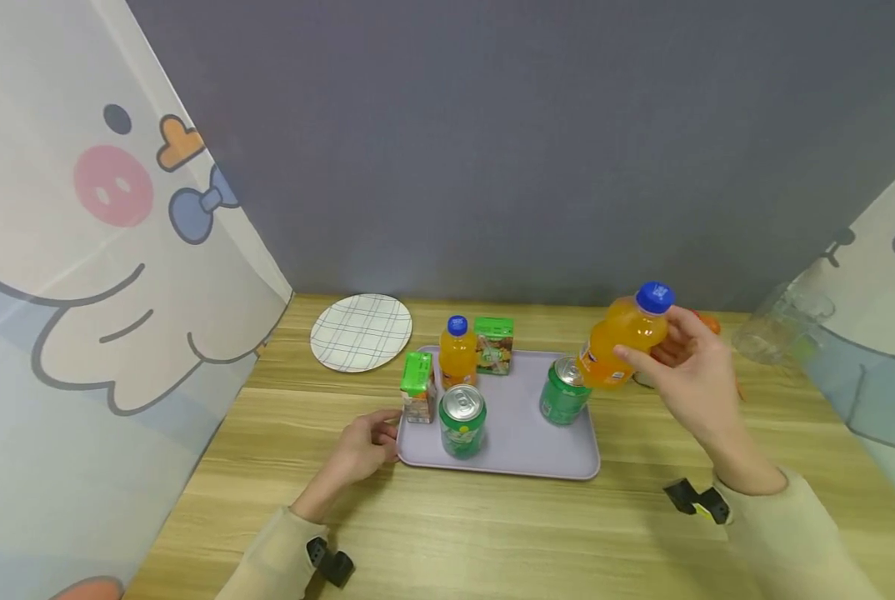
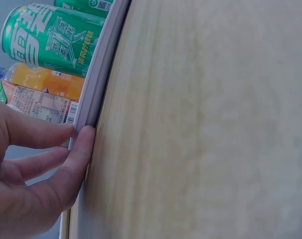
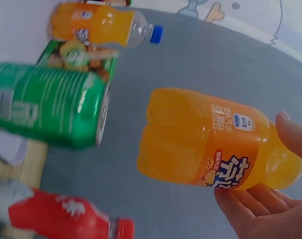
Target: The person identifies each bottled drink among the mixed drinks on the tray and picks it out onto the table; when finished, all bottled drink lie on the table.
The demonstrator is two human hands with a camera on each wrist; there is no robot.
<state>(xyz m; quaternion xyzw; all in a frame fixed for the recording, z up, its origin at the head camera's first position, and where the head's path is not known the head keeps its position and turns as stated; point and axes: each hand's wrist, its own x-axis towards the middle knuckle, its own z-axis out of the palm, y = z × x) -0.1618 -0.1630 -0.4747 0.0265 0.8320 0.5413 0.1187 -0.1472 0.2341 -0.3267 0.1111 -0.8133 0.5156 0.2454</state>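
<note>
My right hand (image 1: 698, 379) grips a bottle of orange soda (image 1: 618, 343) with a blue cap, tilted and raised over the right side of a pale purple tray (image 1: 518, 454). In the right wrist view, thumb and fingers wrap the soda's upper part. My left hand (image 1: 361, 447) pinches the tray's left rim, fingertips above and below it in the left wrist view. On the tray stand a green soda can (image 1: 462, 427) near the front and another green can (image 1: 564, 398) at the right. A second orange soda bottle (image 1: 458, 357) and two juice cartons, one left (image 1: 417, 390) and one behind (image 1: 495, 343), stand there too.
A checked plate (image 1: 361, 332) lies behind the tray to the left. A red-capped bottle (image 3: 66, 214) shows in the right wrist view, mostly hidden by my hand from the head camera. A clear glass jug (image 1: 781, 325) is at the far right. Grey panel (image 1: 492, 150) backs the table.
</note>
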